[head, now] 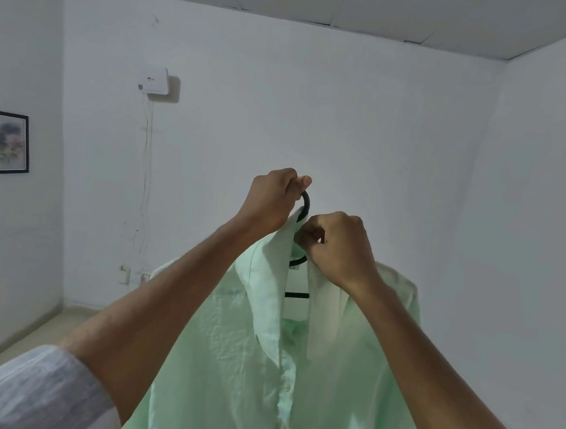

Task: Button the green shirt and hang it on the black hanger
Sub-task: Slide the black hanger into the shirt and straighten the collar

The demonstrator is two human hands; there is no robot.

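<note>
One green shirt [329,372], one black hanger [304,206], two hands. Shirt draped on the hanger and held up in the air at the middle of the view, in front of a pale back wall [317,114]. Only three bits of the hanger on show: the curved hook at the top, a short arc at the neck, and a stretch of crossbar seen through the open collar; the rest hidden under cloth. Front placket closed lower down, with at least two small buttons visible along it; top of the shirt open, collar flaps spread to either side.

Left hand [271,198] closed in a fist around the top of the hook, thumb tip poking out on the right side, wrist touching the raised left collar flap. Right hand [335,246] curled tight just below and beside it, fingers pinching the collar edge at the hanger's neck; fingertips tucked under, so exact hold on cloth or hanger hard to tell. Both forearms bare, crossing up from the lower corners and covering much of the shirt's shoulders; one rolled pale sleeve [30,390] at lower left.

Around: one framed picture [5,142] on the left wall, one white box [154,80] mounted on the back wall with thin cables hanging below it, small outlets [124,274] near the floor.
</note>
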